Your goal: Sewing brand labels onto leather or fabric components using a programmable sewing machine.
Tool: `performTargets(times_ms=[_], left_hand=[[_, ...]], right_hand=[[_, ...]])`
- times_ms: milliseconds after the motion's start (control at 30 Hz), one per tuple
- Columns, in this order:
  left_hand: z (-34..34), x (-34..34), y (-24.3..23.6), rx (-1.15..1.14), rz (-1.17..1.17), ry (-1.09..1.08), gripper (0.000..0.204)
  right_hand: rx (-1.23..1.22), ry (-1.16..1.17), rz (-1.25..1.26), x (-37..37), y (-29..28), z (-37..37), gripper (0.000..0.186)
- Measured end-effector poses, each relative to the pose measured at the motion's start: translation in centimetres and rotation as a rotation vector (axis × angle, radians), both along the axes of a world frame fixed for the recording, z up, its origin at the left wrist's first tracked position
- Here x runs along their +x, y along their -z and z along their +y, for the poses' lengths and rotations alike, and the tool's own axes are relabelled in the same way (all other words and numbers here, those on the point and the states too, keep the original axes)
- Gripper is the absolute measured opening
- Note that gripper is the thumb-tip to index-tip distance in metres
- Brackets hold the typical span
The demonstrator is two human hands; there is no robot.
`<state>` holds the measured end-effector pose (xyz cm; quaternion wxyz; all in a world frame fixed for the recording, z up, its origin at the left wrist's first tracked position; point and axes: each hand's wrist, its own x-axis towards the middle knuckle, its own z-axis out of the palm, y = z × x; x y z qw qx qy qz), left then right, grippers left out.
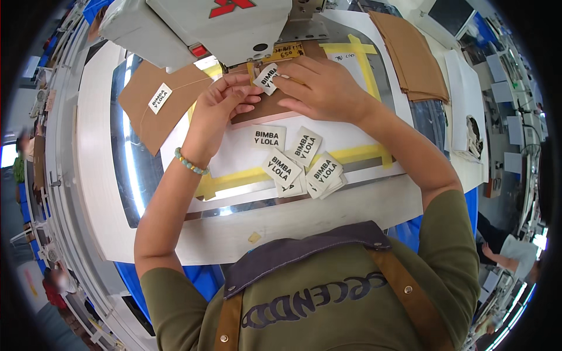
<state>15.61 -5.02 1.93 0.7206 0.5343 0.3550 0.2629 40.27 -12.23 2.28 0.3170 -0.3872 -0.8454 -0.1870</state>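
Head view: both hands are working close together beneath a white sewing machine head (pixel 234 29), over the counter (pixel 211 234).
Label in work: a white label (pixel 267 80) is lying at a slant over a brown panel (pixel 266 110).
Left hand (pixel 225 99): thumb and fingers are curling narrow at the label's left edge, presumably steadying it; cannot tell if they are pinching.
Right hand (pixel 322 88): fingers are covering the label's right end, seemingly keeping it flat; pressing or pinching, cannot tell.
Loose labels (pixel 282 166): at least 5 are overlapping between hands and person, likely for easy reach.
Yellow tape (pixel 366 153): strips are bordering a white sheet (pixel 234 157), probably anchoring it.
Left-side panel (pixel 175 108): this 2nd brown piece is bearing its own label.
Brown stack (pixel 407 55): folded pieces are resting at right, seemingly clear of the hands.
Hidden: machine head and fingers are blocking any needle; upper labels are covering lower ones, so the count is uncertain.
Cut off: the machine is running past the top edge.
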Motion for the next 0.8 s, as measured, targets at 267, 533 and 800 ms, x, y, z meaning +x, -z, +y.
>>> performTargets(times_ms=[267, 533, 800], left_hand=[[-0.5, -0.6, -0.3, 0.46, 0.274, -0.012, 0.029], [-1.6, -0.1, 0.4, 1.404, 0.537, 0.166, 0.048], [-1.4, 0.1, 2.0, 1.498, 0.667, 0.247, 0.057]], right_hand=[[-0.041, 0.016, -0.205, 0.8, 1.4, 1.9, 0.024], [0.013, 0.131, -0.347, 0.0, 1.4, 0.6, 0.026], [-0.314, 0.112, -0.104, 1.4, 0.6, -0.7, 0.027]])
